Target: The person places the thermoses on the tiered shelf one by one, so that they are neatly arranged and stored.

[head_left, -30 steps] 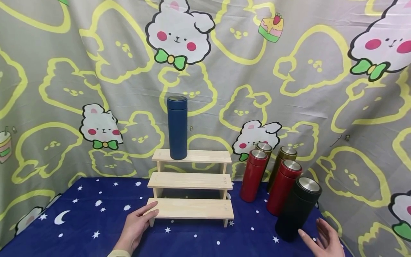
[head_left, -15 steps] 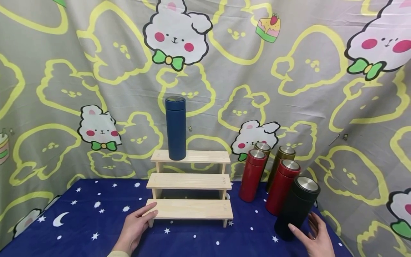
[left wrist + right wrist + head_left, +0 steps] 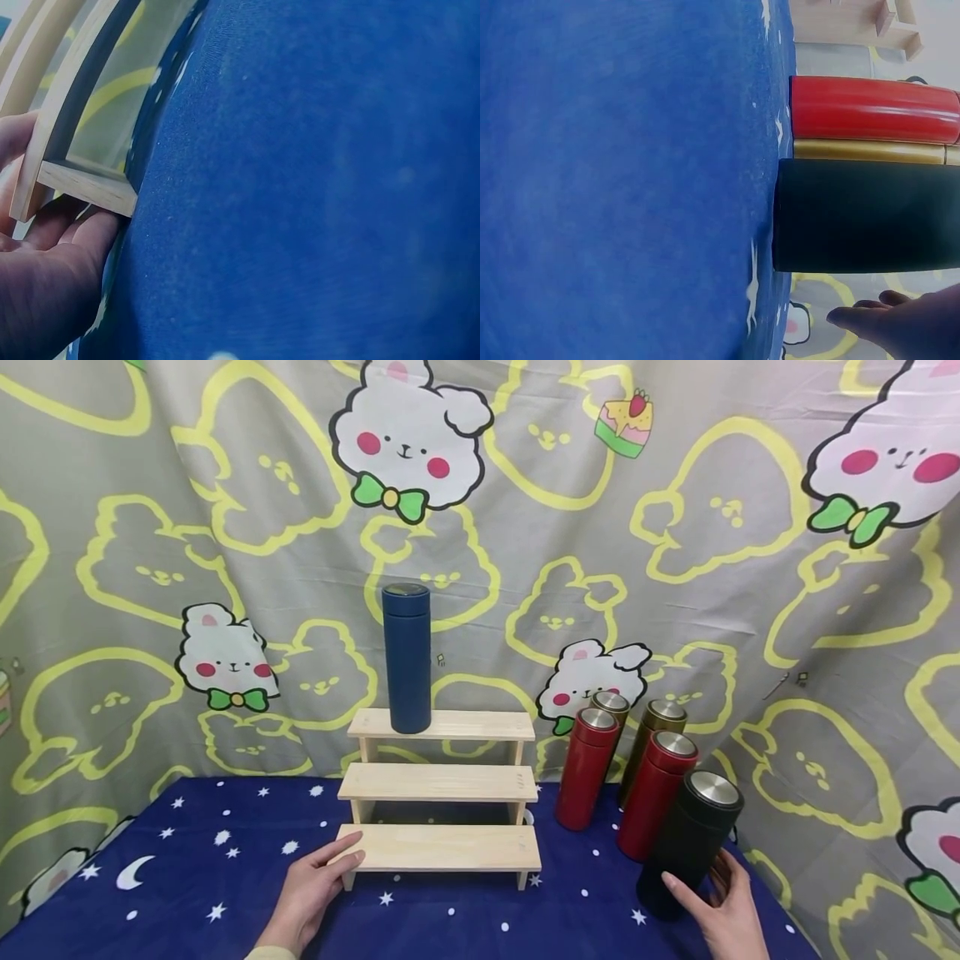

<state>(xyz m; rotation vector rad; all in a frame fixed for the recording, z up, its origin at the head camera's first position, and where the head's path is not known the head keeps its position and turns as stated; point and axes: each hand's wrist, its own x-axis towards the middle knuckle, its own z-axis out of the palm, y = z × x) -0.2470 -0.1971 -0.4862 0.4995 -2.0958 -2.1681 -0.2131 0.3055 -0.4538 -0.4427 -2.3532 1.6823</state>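
Observation:
My left hand (image 3: 313, 887) holds the left end of the bottom step of a three-step wooden stand (image 3: 450, 847), thumb and fingers on either side of the board's end. In the left wrist view its fingers reach by the stand's leg (image 3: 90, 187). A blue thermos bottle (image 3: 407, 660) stands upright on the top step, left of centre. My right hand (image 3: 723, 906) is at the black thermos bottle (image 3: 686, 847), thumb in front of it, fingers at its right side. The right wrist view shows a gap between those fingers (image 3: 862, 315) and the bottle.
Two red thermos bottles, one nearer (image 3: 656, 797) and one farther left (image 3: 587, 768), stand behind the black one. Gold bottles (image 3: 663, 718) are partly hidden behind them. A dark blue star-patterned cloth (image 3: 225, 852) covers the table, with a cartoon-print curtain (image 3: 465, 552) behind.
My right hand has moved left and slightly up, from beside the black thermos bottle to around its lower right side. The left hand stays on the stand. The head view shifts slightly.

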